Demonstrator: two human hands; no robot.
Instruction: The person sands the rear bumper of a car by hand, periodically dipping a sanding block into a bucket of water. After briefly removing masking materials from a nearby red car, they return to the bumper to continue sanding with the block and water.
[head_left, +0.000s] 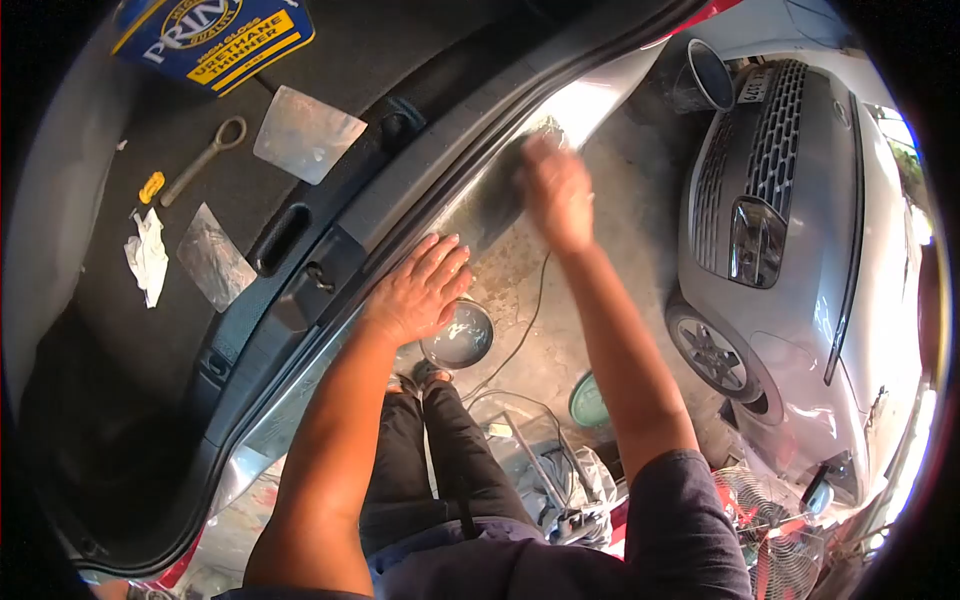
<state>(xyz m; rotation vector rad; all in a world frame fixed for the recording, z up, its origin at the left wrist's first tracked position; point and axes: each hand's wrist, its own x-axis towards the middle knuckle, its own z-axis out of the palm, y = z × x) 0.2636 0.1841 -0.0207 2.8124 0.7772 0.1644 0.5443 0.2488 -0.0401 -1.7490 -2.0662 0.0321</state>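
My left hand (420, 292) rests on the edge of a car's rear bumper (478, 212), its fingers stretched out and slightly apart. Farther along the same bumper is my right hand (558, 195), smeared by motion. Its fingertips are over the bumper's outer surface, where a dull grey patch meets a bright, shiny stretch. The blur hides its fingers, and I cannot tell whether it holds anything. Below my left hand, a dark round basin (458, 338) with some liquid in it stands on the floor.
In the open trunk lie a thinner can (250, 45), two flat sheets (310, 133), a metal ring-ended bolt (205, 160) and crumpled white paper (147, 257). A silver car (800, 260) stands right. Cables (520, 340), a green lid (590, 400) and a fan (770, 520) are nearby.
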